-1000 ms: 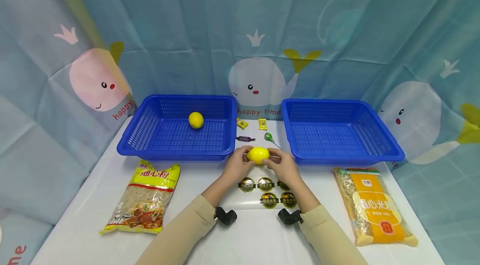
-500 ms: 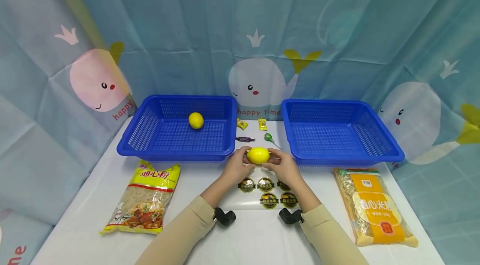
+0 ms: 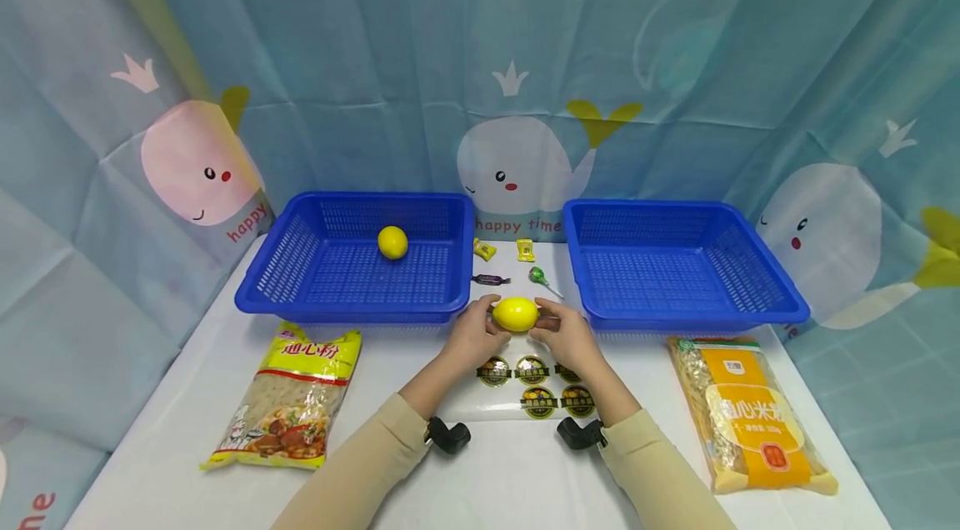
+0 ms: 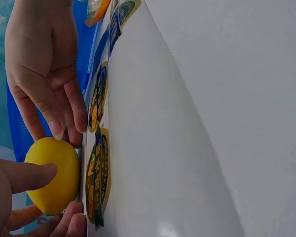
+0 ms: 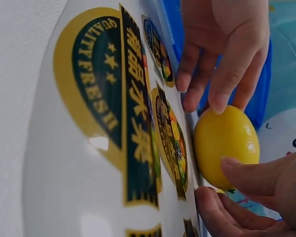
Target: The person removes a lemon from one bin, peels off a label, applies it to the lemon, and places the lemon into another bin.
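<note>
A yellow lemon [image 3: 515, 314] lies sideways between my two hands, low over the top of a glossy sheet of round fruit stickers [image 3: 538, 402]. My left hand [image 3: 474, 337] pinches one end, its thumb [image 4: 34, 177] pressed on the lemon's side and the fingers around the far side. From the other end my right hand [image 3: 567, 338] holds it, with the thumb [image 5: 246, 175] on the skin and the fingers curled beneath. Part of the sticker sheet is hidden under the hands. Whether the lemon touches the sheet, I cannot tell.
A blue basket [image 3: 352, 317] at back left holds another lemon [image 3: 392, 242]; a second blue basket [image 3: 693, 322] stands back right. Wrapped candies [image 3: 491, 279] and a lollipop [image 3: 537, 275] lie between them. Pasta bags flank my arms: yellow [image 3: 288, 405] left, orange [image 3: 753, 417] right.
Both hands stay around the lemon in nearly the same place. The right thumb has shifted slightly down from the lemon's front. Baskets, bags and candies are unmoved.
</note>
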{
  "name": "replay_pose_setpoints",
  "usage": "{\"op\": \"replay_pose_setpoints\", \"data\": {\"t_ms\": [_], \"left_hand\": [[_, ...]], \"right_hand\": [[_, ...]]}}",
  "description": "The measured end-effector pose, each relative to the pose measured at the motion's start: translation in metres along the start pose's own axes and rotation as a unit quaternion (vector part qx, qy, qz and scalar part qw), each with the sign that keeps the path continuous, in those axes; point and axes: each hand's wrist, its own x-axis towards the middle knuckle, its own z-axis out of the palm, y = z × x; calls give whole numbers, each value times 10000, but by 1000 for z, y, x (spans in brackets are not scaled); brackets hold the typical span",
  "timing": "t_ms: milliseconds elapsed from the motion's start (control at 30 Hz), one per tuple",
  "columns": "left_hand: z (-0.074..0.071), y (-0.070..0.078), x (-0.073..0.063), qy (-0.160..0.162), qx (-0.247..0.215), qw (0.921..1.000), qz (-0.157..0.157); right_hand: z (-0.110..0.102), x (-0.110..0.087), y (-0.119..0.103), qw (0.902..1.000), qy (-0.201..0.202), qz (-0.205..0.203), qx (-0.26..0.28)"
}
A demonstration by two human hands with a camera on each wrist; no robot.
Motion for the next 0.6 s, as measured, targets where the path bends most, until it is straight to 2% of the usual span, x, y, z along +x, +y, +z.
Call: {"op": "replay_pose_setpoints", "data": {"t_ms": [200,333,400,467,600], "left_hand": [[0,-2,-4,106,-6,9999,-32],[-3,-4,-18,253,260,9993,60],[-6,-5,-28,290,413,9985,214],[-8,-8,-36,321,565,9966,498],[-12,-16,-48,452,853,9901,1020]], "right_hand": [[-1,-4,-1,9998,69,-46,155],[-3,-20,-4,9995,189,-35,-260],[-5,-30,-6,9983,272,-4,-521],[-6,-37,-5,9964,317,-50,-784],[-2,-41,1,9924,94,-314,-1185]]}}
